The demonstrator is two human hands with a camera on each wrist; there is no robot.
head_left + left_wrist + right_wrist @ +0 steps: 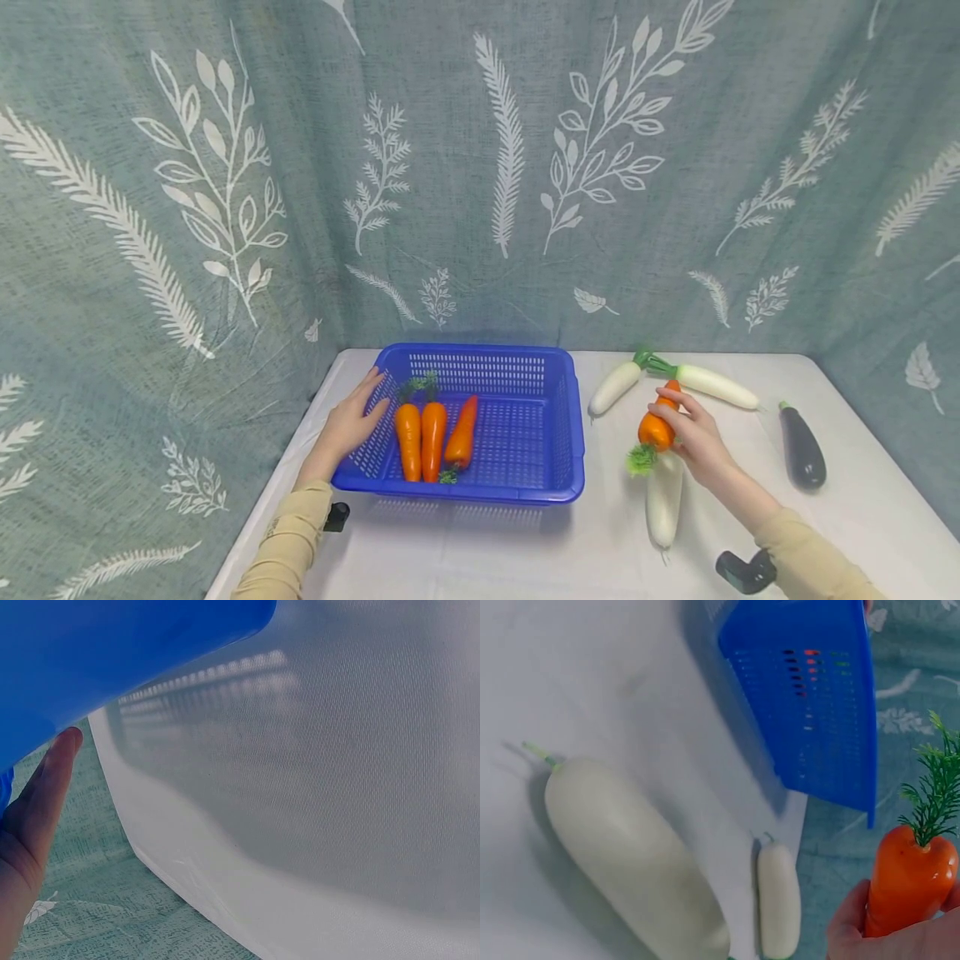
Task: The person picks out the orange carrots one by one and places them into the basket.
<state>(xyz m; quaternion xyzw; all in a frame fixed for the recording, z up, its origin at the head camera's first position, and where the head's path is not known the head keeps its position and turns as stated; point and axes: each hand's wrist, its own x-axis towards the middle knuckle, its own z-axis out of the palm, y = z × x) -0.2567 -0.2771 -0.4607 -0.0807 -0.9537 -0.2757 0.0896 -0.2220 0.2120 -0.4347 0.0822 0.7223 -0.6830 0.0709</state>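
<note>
In the head view my right hand [699, 435] grips an orange carrot [657, 430] with green leaves, held above a white radish [663, 508]. The right wrist view shows the same carrot [911, 877] between thumb and fingers, its leafy end up. My left hand [352, 423] rests against the left rim of a blue plastic basket [480, 493], fingers fairly straight. Its thumb side [45, 802] shows beside the basket's wall in the left wrist view. Inside the basket lie three carrots [433, 442], two side by side and one slanted.
Two more white radishes lie behind the right hand, one left [617, 387] and one right [716, 386], their leafy ends meeting. A dark eggplant [802, 448] lies near the table's right edge. A patterned curtain [465, 208] hangs behind the white table [450, 558].
</note>
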